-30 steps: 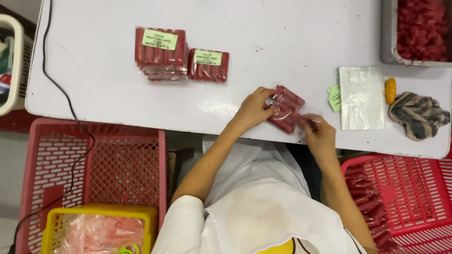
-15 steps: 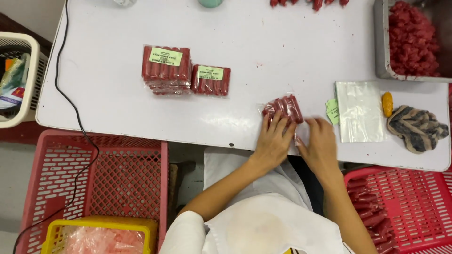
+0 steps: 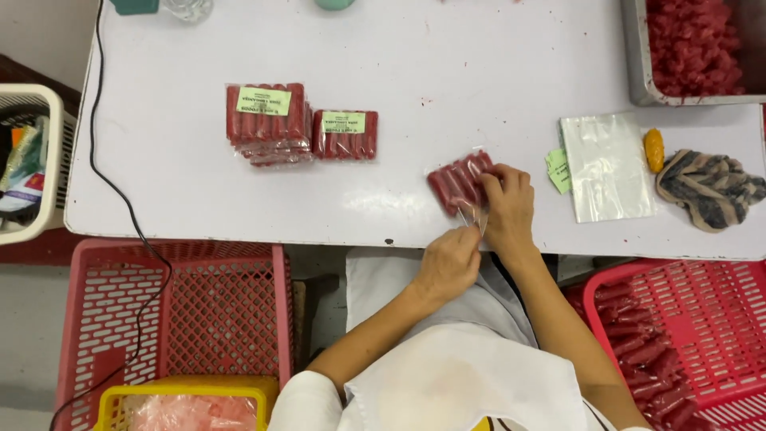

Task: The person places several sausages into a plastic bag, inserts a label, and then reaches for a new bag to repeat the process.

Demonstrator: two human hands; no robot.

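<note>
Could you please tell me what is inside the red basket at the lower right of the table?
The red basket holds loose red sausages piled on its left side. Its right part looks bare mesh. The person's arm and the frame edge hide the rest.

Your right hand (image 3: 504,203) presses a clear pack of red sausages (image 3: 460,182) onto the white surface (image 3: 447,72) at frame centre, while your left hand (image 3: 448,259) pinches the pack's open plastic end. Two labelled packs (image 3: 299,124) lie upper left; a clear bag (image 3: 606,166) lies right.
</note>
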